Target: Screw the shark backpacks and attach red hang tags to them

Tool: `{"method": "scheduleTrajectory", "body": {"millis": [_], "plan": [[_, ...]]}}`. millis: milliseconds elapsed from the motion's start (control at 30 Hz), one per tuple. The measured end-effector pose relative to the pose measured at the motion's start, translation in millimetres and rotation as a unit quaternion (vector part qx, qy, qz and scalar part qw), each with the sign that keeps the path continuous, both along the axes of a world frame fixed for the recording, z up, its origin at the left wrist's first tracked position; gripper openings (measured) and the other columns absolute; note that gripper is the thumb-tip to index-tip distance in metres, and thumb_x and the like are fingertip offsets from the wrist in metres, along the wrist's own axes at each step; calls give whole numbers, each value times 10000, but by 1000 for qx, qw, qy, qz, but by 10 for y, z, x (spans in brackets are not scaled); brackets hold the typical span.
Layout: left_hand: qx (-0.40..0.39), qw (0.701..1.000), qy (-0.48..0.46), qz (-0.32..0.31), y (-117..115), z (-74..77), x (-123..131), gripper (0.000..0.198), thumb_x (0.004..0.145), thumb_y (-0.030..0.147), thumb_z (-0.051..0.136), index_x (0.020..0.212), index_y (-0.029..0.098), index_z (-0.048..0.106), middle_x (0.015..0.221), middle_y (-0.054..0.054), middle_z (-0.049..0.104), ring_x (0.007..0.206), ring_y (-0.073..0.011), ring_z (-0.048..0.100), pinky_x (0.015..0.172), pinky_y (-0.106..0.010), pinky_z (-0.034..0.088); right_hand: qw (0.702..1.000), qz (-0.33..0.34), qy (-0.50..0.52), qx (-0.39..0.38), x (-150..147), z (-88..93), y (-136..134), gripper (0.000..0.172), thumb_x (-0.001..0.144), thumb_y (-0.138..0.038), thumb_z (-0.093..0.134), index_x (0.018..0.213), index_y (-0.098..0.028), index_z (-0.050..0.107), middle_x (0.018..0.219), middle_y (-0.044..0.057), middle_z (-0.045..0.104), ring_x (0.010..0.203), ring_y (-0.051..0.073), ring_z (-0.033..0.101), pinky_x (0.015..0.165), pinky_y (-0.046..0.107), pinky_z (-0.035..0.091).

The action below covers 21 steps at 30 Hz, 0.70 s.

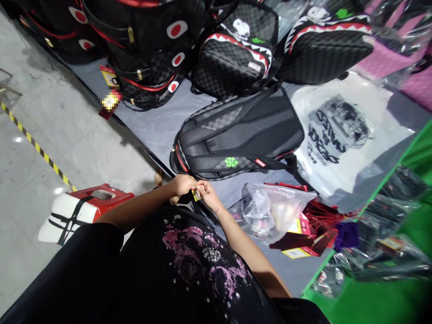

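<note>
My left hand [183, 185] and my right hand [208, 196] meet close to my body at the table's edge, fingers pinched together. Between them is a small hang tag [196, 195] with a yellow part showing; the rest is mostly hidden by my fingers. Just beyond my hands lies a black checkered backpack [236, 135], its padded back and straps facing up. One strap carries a green patch [231, 161] and a red label. Whether the tag is fastened to the backpack, I cannot tell.
Several shark-mouth backpacks [232, 58] line the back of the grey table [158, 121]. To the right lie a printed white plastic bag [381, 135], a clear bag [263, 211] and red tags [320, 225]. A red stool [111, 195] with a white pad stands on the floor at left.
</note>
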<state>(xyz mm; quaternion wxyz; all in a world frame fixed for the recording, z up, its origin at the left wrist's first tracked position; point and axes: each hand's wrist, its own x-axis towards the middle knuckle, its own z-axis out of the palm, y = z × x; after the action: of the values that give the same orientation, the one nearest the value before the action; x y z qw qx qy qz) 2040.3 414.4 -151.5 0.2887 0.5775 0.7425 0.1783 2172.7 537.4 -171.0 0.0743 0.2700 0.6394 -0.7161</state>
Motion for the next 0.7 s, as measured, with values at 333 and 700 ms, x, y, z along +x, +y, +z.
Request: {"method": "scheduleTrajectory", "body": {"millis": [333,700], "plan": [[56,989,-76,117,-74,-109,101,236,896,222,439,899,193,673,897,-19,676,843,-139,610,749,-232,433,997,-40,12,60,-19,19,1,242,738,-439,612,721,-203,564,615,-37,509,580,119,439,576,252,356],[96,971,-114,189,-98,-116,151,243,894,211,435,823,181,665,821,-23,658,791,-144,594,748,-247,432,996,-83,19,16,-50,-29,-66,316,720,-493,664,789,-204,557,660,-31,578,542,101,490,570,251,408]]}}
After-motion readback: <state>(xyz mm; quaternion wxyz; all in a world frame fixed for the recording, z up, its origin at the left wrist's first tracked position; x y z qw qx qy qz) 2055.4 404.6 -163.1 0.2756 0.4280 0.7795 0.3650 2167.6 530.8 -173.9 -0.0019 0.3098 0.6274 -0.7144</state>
